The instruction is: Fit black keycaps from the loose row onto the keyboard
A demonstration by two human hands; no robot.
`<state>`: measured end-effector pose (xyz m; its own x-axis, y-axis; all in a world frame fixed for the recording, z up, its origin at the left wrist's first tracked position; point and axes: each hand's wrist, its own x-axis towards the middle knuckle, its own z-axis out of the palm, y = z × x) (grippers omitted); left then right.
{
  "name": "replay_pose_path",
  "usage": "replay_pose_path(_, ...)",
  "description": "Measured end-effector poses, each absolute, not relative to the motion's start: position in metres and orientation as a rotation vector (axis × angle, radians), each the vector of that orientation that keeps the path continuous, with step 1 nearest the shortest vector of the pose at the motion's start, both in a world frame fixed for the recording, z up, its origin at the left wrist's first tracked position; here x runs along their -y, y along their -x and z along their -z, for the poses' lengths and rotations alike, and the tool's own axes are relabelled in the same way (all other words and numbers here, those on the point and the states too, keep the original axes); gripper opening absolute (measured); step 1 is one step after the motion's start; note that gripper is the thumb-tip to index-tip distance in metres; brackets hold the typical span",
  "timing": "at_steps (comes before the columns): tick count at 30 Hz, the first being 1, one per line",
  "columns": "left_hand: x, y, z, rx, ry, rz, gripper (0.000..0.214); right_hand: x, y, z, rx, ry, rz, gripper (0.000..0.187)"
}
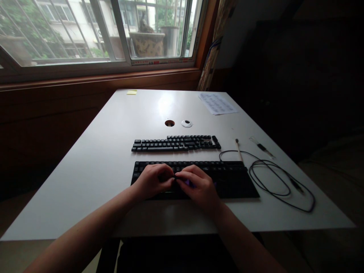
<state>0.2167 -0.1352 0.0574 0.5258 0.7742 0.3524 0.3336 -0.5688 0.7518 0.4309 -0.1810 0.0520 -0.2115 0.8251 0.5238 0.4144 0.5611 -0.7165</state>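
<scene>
A black keyboard (233,184) lies near the table's front edge, with keys along its upper rows and a dark, keyless-looking area at the right. Over its middle, my left hand (153,177) and my right hand (199,184) meet fingertip to fingertip. Both are closed in a pinch on a small black keycap (174,176), mostly covered by the fingers. Something purple (190,183) shows under my right hand's fingers; its kind is hidden. Behind the keyboard, loose black keycaps (159,144) sit in rows on the tabletop.
A coiled black cable (267,163) spreads at the right of the white table (93,163). A thin brush (238,148) and a clear-and-black tool (261,147) lie nearby. Farther back are a cable hole (170,123), its round cover (187,123), a printed sheet (218,103) and a yellow note (131,92).
</scene>
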Motion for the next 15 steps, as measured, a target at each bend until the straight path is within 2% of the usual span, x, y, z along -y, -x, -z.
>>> replay_pose_path(8, 0.135, -0.217, -0.062, -0.904, -2.106, -0.969, 0.005, 0.182, -0.432, -0.052, 1.839, 0.972, -0.475, 0.020)
replay_pose_path(15, 0.130, -0.207, -0.067, -0.849, -1.715, -1.074, 0.016, 0.182, -0.436, -0.058, 1.800, 0.996, -0.391, 0.016)
